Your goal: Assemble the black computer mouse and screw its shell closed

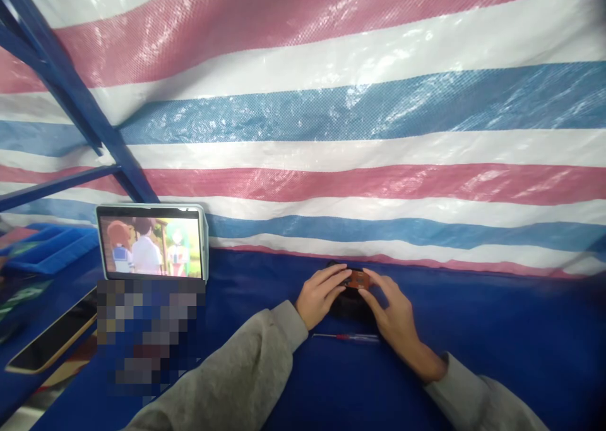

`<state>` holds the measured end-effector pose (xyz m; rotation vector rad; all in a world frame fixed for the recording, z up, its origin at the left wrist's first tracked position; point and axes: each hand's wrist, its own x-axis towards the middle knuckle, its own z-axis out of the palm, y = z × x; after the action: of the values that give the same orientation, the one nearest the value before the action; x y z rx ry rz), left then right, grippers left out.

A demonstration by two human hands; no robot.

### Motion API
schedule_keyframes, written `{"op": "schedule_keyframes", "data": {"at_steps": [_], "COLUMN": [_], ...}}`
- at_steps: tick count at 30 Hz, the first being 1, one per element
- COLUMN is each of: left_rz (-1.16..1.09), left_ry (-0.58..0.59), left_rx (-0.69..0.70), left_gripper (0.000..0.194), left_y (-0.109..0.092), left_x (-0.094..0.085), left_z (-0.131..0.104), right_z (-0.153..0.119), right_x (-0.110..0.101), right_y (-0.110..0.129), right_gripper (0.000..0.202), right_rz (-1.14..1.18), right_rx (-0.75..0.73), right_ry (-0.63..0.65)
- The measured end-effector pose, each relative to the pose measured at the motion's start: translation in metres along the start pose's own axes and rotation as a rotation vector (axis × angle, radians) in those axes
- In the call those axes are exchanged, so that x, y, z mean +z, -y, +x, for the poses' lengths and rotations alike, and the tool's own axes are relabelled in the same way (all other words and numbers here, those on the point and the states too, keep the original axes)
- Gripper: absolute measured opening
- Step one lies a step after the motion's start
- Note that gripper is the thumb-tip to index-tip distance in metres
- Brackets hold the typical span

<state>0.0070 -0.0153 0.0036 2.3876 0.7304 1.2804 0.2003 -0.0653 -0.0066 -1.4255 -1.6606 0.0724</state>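
Between my two hands is a small flat orange-brown piece (pixel 358 279) with dark parts on it, possibly a circuit board. My left hand (pixel 322 294) has its fingers laid together over its left end. At the other end, the thumb and fingers of my right hand (pixel 392 306) pinch its edge. Beneath it sits a black object (pixel 351 310), partly hidden by my hands, whose kind I cannot tell. Just nearer to me, a thin screwdriver (pixel 348 337) with a see-through reddish-purple handle lies on the blue surface, touched by neither hand.
A tablet (pixel 151 245) playing a cartoon stands at the left. Nearby lie a phone (pixel 54 330) and a blue tray (pixel 57 248). A striped plastic sheet (pixel 360 115) hangs behind the blue table (pixel 497 342). A blue metal frame (pixel 80 96) rises at the upper left.
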Motion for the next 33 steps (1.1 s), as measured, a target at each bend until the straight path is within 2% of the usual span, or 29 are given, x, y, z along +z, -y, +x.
{"op": "schedule_keyframes", "data": {"at_steps": [7, 18, 27, 33], "left_rz": [0.041, -0.013, 0.024, 0.016], "left_ry": [-0.003, -0.044, -0.052, -0.071], "left_rx": [0.002, 0.033, 0.068, 0.083], "left_gripper": [0.035, 0.033, 0.033, 0.033], "left_y": [-0.0001, 0.0001, 0.0018, -0.0010], "left_x": [-0.0006, -0.0010, 0.0000, -0.0022], "left_z": [-0.0008, 0.0011, 0.0001, 0.0016], "right_z": [0.0003, -0.0016, -0.0015, -0.0012], "right_x": [-0.0005, -0.0005, 0.0001, 0.0001], "right_y": [0.0032, 0.0004, 0.0007, -0.0007], "right_gripper": [0.038, 0.036, 0.039, 0.038], "right_rz": [0.032, 0.029, 0.062, 0.090], "right_rx": [0.051, -0.006, 0.060, 0.043], "right_ry": [0.025, 0.001, -0.005, -0.010]}}
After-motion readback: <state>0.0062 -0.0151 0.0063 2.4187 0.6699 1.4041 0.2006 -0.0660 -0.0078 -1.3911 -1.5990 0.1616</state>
